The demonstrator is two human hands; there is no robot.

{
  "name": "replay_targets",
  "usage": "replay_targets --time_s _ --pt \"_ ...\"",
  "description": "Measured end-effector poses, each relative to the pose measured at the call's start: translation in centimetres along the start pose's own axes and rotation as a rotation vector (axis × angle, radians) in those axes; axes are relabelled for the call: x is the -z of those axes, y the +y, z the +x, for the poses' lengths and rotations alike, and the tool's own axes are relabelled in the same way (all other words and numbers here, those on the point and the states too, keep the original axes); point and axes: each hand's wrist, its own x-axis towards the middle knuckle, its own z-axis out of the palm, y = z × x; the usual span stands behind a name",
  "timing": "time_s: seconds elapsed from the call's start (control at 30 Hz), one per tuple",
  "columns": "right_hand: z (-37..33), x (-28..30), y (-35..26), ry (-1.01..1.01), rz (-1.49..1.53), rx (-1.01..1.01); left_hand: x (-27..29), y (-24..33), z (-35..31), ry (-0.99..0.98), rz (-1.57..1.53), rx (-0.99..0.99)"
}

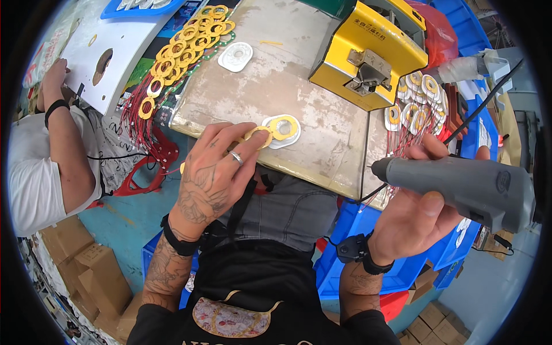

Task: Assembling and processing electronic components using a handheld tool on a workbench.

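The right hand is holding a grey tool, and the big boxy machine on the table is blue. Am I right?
Not quite: the big boxy machine on the table is yellow, not blue, as the head view shows. The right hand is indeed holding a grey tool.

On the worn beige tabletop (330, 150), a flat yellow ring (294, 129) lies on a white oval plastic disc (286, 142) near the front edge. Behind it, leftward, sits a second white disc (236, 57); farther left, heaped yellow rings (197, 42). A boxy yellow machine (352, 54) stands right-rear, white ring-topped discs (429, 86) heaped to its right.
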Motion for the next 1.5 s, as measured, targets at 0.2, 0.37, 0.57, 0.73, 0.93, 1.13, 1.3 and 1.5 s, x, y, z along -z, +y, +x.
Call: replay_targets --time_s 0.2,0.37,0.57,0.73,0.93,1.13,1.3,1.5 --pt "-0.1 -0.4 -0.4 0.008 -0.001 -0.025 -0.4 -0.1 0.1 -0.021 -0.004 0.009" --pt "-0.3 -0.6 -0.7 0.018 0.012 -0.061 -0.6 -0.3 0.1 -0.018 -0.009 -0.003" --pt "-0.4 -0.9 -0.6 0.016 0.031 -0.085 -0.6 -0.4 0.4 -0.022 -0.015 -0.013" --pt "-0.3 -1.1 -0.1 -0.014 0.091 -0.084 -0.5 -0.5 0.8 -0.043 -0.01 -0.031" --pt "0.6 -1.4 0.2 -0.061 0.187 -0.065 -0.1 -0.4 1.1 -0.085 0.029 -0.035" --pt "2.3 -2.3 0.1 0.036 0.254 -0.121 0.0 -0.8 1.3 -0.104 0.036 -0.085" --pt "5.1 -2.7 0.9 -0.144 0.328 0.025 0.0 -1.1 1.3 -0.116 0.08 -0.124" --pt "8.1 -4.3 2.4 -0.029 0.227 0.104 0.0 -0.4 1.5 -0.111 0.086 -0.122"
